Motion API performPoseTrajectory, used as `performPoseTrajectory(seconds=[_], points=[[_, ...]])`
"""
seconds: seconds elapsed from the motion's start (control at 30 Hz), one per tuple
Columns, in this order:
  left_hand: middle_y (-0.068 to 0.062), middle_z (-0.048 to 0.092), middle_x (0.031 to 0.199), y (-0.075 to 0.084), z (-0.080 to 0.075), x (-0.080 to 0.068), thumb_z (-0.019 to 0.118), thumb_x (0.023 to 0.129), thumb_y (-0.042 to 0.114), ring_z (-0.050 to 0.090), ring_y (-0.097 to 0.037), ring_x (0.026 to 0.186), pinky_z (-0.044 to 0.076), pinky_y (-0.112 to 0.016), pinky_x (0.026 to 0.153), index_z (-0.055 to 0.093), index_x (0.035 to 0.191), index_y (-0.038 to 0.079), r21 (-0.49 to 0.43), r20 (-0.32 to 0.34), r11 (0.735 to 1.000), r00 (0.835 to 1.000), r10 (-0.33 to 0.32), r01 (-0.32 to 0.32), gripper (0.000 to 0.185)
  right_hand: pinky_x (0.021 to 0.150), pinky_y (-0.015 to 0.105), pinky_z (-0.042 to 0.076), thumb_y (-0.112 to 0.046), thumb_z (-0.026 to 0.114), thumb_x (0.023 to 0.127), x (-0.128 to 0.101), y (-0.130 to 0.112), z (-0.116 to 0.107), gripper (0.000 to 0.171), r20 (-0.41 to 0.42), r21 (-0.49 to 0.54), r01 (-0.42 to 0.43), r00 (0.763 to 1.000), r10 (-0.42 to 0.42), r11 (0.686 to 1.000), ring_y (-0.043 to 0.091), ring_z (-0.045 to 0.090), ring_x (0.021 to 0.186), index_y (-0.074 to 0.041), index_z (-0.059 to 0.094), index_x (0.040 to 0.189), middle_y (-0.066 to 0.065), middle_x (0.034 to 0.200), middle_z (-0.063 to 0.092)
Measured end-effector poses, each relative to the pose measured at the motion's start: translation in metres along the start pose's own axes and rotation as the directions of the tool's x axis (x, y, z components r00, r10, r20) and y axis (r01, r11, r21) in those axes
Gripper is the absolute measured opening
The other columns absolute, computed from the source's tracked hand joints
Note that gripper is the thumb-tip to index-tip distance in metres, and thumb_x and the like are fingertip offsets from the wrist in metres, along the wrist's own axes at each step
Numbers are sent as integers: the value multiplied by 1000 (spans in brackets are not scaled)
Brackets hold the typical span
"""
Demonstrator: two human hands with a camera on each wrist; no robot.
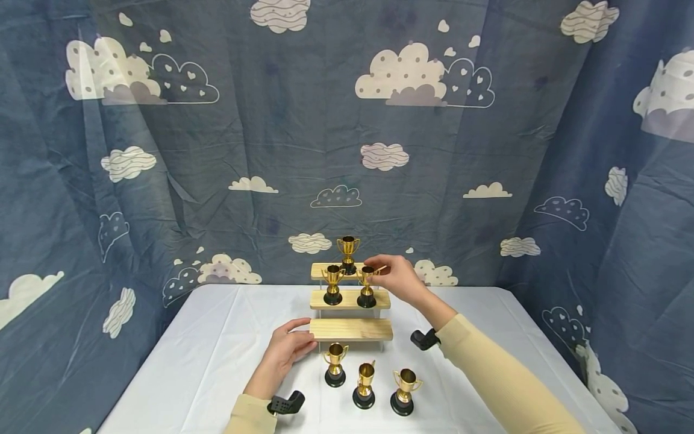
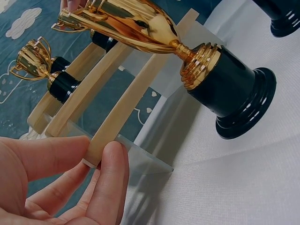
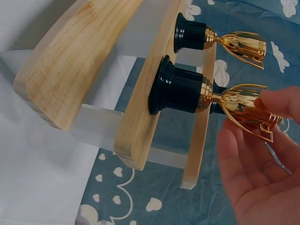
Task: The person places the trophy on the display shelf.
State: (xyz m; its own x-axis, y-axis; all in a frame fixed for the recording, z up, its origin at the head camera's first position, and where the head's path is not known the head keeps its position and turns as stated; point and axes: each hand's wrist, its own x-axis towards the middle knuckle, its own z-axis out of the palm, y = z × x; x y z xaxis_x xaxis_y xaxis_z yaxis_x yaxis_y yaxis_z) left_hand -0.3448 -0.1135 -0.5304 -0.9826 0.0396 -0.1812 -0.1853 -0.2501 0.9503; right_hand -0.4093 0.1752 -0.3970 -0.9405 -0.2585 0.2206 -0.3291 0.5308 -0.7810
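Item 1, stand (image 1: 351, 329): three-step wooden riser on clear supports, at the table's (image 1: 217, 337) centre, steps rising toward 12 o'clock. Bottom step bare.

Item 2, your left hand (image 1: 286, 352): at the bottom step's 9 o'clock end. In the left wrist view, thumb (image 2: 108, 183) and forefinger (image 2: 51, 154) pinch that end of the plank (image 2: 126, 103); the grip is narrow, closed on the wood.

Item 3, your right hand (image 1: 398, 278): at 3 o'clock of the middle step, raised to cup height. In the right wrist view, the fingertips (image 3: 281, 101) touch the gold bowl of the right cup (image 3: 246, 110), the thumb below it; a light, narrow hold on the rim.

Item 4, right cup (image 1: 367, 286): upright on the middle step, toward its 3 o'clock end, black base seated on the wood.

Item 5, left cup (image 1: 332, 284): upright on the same step, at 9 o'clock of item 4, apart from it.

Item 6, top cup (image 1: 347, 255): upright on the highest step, at 12 o'clock of the pair.

Item 7, three loose cups: standing on the table at 6 o'clock of the stand, in a row; first (image 1: 335, 364), second (image 1: 364, 385), third (image 1: 403, 392), none touching.

Item 8, backdrop (image 1: 162, 150): blue cloth with clouds, behind and on both sides.
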Motion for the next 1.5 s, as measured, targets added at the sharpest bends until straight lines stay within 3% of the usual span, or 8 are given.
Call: performPoseTrajectory(seconds=[0.4,0.8,1.13,1.5], points=[[-23,65,110,1,0,0,67,85,-10,71,-22,86,62,-35,83,52,139,-6,0,1,1000,1000,6,-6,56,80,40,60,-17,77,88,2,2,1,42,-1,-1,15,1000,-15,1000,25,67,99,-14,69,129,-1,116,69],[-22,64,103,-1,0,2,66,82,-13,70,-21,82,63,-34,80,53,137,-7,-28,-12,1000,1000,7,-8,57,79,38,61,-16,77,88,4,2,3,37,-25,-8,7,1000,-7,1000,21,68,96,-21,70,124,-2,113,70],[-28,59,121,3,1,0,66,87,-10,71,-24,91,61,-36,86,52,139,-5,6,-20,1000,1000,-24,24,54,77,38,61,-16,78,87,3,4,5,39,-57,-18,-2,998,1,1000,21,68,96,-19,70,126,-2,113,70],[-20,65,101,1,2,0,68,83,-12,70,-21,82,62,-37,84,52,138,-7,-15,-7,1000,1000,-4,3,58,79,39,61,-16,79,86,0,6,4,43,-56,-14,12,998,-13,1000,21,69,96,-19,69,128,0,115,69]])
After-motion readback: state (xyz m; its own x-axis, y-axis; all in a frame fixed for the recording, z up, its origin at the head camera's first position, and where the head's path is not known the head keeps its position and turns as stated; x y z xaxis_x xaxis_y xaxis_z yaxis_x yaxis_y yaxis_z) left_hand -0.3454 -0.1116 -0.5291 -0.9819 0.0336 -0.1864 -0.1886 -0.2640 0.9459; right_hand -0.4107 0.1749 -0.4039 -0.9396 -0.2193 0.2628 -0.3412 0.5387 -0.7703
